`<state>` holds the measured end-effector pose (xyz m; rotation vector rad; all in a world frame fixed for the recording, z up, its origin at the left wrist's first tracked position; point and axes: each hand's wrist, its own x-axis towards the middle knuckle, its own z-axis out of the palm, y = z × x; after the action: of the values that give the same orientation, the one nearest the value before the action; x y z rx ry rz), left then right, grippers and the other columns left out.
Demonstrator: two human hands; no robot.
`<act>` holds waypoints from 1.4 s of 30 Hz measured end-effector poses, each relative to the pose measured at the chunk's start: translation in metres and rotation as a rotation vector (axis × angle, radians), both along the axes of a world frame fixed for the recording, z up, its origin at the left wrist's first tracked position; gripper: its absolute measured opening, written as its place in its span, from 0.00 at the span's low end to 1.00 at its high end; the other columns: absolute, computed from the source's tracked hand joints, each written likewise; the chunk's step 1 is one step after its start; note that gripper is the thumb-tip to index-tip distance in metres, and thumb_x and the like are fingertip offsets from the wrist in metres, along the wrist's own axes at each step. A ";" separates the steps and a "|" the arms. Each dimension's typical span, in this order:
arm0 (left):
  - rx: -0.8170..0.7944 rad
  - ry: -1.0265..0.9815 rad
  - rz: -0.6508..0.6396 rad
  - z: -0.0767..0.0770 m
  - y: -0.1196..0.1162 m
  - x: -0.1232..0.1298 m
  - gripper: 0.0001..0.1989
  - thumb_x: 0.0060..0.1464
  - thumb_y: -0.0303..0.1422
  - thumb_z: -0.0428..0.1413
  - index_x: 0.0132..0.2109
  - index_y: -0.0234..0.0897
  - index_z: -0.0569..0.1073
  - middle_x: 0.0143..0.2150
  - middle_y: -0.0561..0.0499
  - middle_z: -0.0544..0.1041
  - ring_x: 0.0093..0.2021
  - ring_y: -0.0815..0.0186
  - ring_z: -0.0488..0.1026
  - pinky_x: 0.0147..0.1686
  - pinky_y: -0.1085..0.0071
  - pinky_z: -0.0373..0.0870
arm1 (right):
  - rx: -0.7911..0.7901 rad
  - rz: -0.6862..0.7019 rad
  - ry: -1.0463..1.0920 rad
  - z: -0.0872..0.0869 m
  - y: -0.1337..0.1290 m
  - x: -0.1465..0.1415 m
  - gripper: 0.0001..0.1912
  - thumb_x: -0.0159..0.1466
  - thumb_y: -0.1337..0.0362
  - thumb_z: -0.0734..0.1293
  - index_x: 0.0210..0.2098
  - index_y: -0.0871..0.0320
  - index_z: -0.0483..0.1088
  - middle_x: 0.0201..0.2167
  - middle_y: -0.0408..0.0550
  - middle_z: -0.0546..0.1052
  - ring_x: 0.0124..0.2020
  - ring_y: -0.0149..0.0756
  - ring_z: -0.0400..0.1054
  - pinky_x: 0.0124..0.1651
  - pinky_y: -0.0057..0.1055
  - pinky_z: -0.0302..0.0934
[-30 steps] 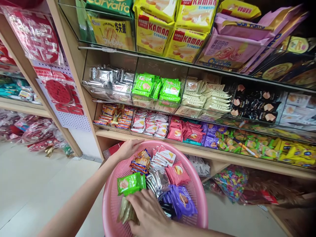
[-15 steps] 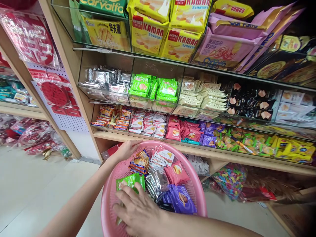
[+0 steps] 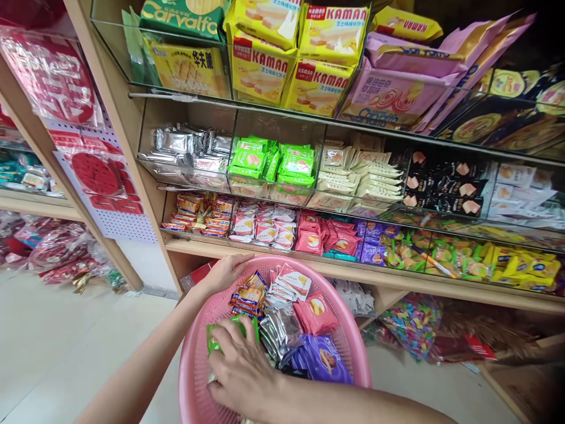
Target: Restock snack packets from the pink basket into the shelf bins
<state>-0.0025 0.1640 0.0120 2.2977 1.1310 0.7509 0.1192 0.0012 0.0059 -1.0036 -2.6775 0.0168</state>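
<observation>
My left hand (image 3: 227, 272) is closed on the far left rim of a round pink plastic basket (image 3: 361, 359). Inside the basket my right hand (image 3: 242, 365) rests with fingers spread and bent over the packets at the left side. Its fingertips touch green snack packets (image 3: 214, 337). Pale packets show partly beneath the palm and thumb, mostly hidden. Around it lie orange-and-blue biscuit packets (image 3: 249, 293), white-and-red packets (image 3: 291, 281), silver packets (image 3: 280, 330), red packets (image 3: 316, 313) and purple packets (image 3: 326, 358). A black packet is largely covered by my right wrist.
Wooden shelving with clear dividers (image 3: 233, 123) stands just beyond the basket, full of sorted snacks. Yellow wafer packs (image 3: 326, 35) fill the upper shelf. A bag of colourful pieces (image 3: 415, 324) lies below right. Red wrapped goods (image 3: 57, 241) are at left, above the tiled floor (image 3: 57, 341).
My right hand has shifted slightly up within the basket, and its fingers now bend over the green packets. My left hand stays on the rim. The view has moved slightly.
</observation>
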 end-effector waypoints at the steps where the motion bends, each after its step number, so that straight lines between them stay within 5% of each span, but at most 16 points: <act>1: 0.001 0.001 0.000 0.000 0.000 0.000 0.22 0.57 0.39 0.44 0.54 0.36 0.69 0.53 0.47 0.72 0.53 0.60 0.69 0.52 0.66 0.63 | 0.003 0.015 -0.012 -0.001 -0.001 0.000 0.14 0.60 0.56 0.62 0.38 0.61 0.69 0.52 0.54 0.63 0.58 0.41 0.46 0.58 0.44 0.42; 13: -0.002 0.025 0.005 0.002 -0.003 0.002 0.24 0.58 0.41 0.42 0.54 0.33 0.69 0.53 0.45 0.72 0.52 0.60 0.69 0.51 0.67 0.64 | -0.112 0.144 -0.084 0.031 0.005 0.034 0.34 0.51 0.52 0.71 0.54 0.55 0.59 0.61 0.56 0.51 0.63 0.46 0.38 0.59 0.49 0.41; 22: 0.002 0.020 -0.002 0.003 -0.003 0.001 0.24 0.58 0.40 0.42 0.55 0.32 0.68 0.53 0.45 0.71 0.53 0.60 0.68 0.52 0.67 0.63 | -0.038 0.272 -0.210 0.026 0.020 0.028 0.29 0.54 0.57 0.70 0.53 0.56 0.62 0.63 0.58 0.48 0.65 0.48 0.34 0.60 0.52 0.40; 29: 0.003 0.025 -0.008 0.003 -0.002 0.000 0.23 0.58 0.40 0.42 0.55 0.34 0.68 0.53 0.46 0.71 0.53 0.60 0.69 0.52 0.66 0.63 | 0.100 0.260 -0.199 0.012 -0.006 0.013 0.23 0.65 0.70 0.51 0.58 0.70 0.54 0.64 0.56 0.49 0.65 0.43 0.33 0.64 0.47 0.39; 33: 0.001 -0.010 -0.022 0.003 -0.002 0.000 0.23 0.58 0.41 0.43 0.54 0.34 0.69 0.53 0.46 0.71 0.53 0.60 0.69 0.53 0.66 0.63 | -0.009 0.232 -0.193 0.021 -0.002 0.016 0.31 0.61 0.63 0.61 0.60 0.69 0.49 0.65 0.62 0.45 0.65 0.47 0.32 0.63 0.51 0.37; 37: -0.004 -0.013 -0.017 0.003 -0.001 -0.001 0.23 0.57 0.41 0.43 0.54 0.35 0.69 0.53 0.47 0.72 0.52 0.60 0.69 0.53 0.66 0.63 | -0.093 0.085 -0.127 0.046 0.010 0.043 0.41 0.55 0.56 0.68 0.62 0.61 0.47 0.66 0.62 0.38 0.65 0.49 0.27 0.62 0.56 0.35; 42: -0.042 -0.017 -0.037 0.004 0.005 0.001 0.25 0.56 0.42 0.43 0.53 0.32 0.70 0.53 0.45 0.71 0.53 0.58 0.69 0.53 0.63 0.63 | -0.065 -0.363 0.007 0.058 0.004 0.114 0.34 0.60 0.59 0.64 0.62 0.49 0.47 0.67 0.49 0.33 0.65 0.50 0.28 0.61 0.56 0.36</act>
<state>-0.0018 0.1691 0.0158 2.2671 1.0833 0.7237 0.2331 0.0054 0.0637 -1.4898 -2.4620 0.0336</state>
